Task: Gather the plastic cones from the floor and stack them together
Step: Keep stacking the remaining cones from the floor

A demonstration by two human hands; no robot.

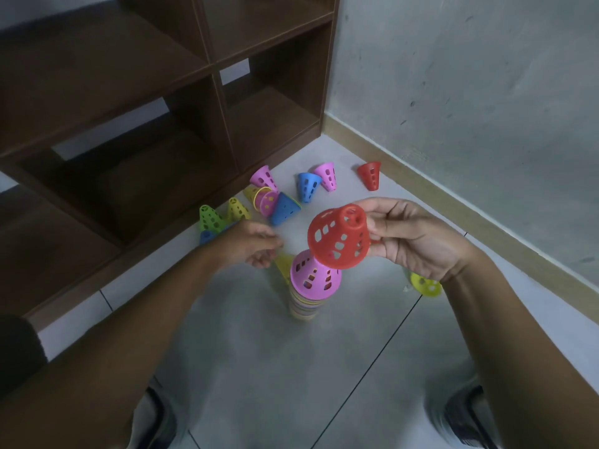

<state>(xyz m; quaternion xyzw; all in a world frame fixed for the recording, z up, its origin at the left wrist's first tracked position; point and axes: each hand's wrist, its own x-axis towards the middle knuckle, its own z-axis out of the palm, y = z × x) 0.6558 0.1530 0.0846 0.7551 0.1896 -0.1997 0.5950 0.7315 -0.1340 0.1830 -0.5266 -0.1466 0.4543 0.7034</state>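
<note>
A pale tiled floor meets a grey wall on the right and a dark brown open shelf unit on the far left, in the corner where I work. Near the middle stands my stack of cones, a pink cone topmost. Just above it, tilted, is the red cone that my right hand grips, fingers curled round its narrow end. My left hand hovers to the left of the stack, fingers loosely curled, holding nothing I can make out; a yellow cone lies just beneath it, touching the stack's left side. Farther off, loose cones lie scattered by the shelf: a green cone and a yellow one standing at left, a blue cone on its side, two pink cones, an upturned blue cone, and another red cone at the far right near the wall. A yellow-green cone lies on the right, partly hidden under my right wrist.
</note>
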